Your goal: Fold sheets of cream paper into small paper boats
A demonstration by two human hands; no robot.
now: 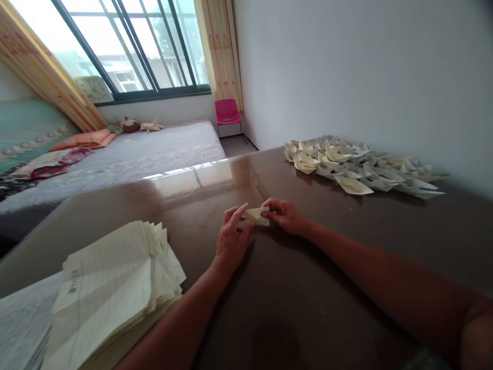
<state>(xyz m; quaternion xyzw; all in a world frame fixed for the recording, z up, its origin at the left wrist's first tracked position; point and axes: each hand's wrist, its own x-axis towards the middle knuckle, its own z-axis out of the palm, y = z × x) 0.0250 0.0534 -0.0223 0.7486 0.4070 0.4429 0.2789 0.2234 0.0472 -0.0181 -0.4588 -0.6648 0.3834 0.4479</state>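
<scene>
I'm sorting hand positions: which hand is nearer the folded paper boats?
Right: the right hand lies left of the paper boats, the left hand farther left.

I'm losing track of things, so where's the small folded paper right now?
In the head view, the folded paper is near the middle, between the left hand and right hand, over the brown table.
</scene>
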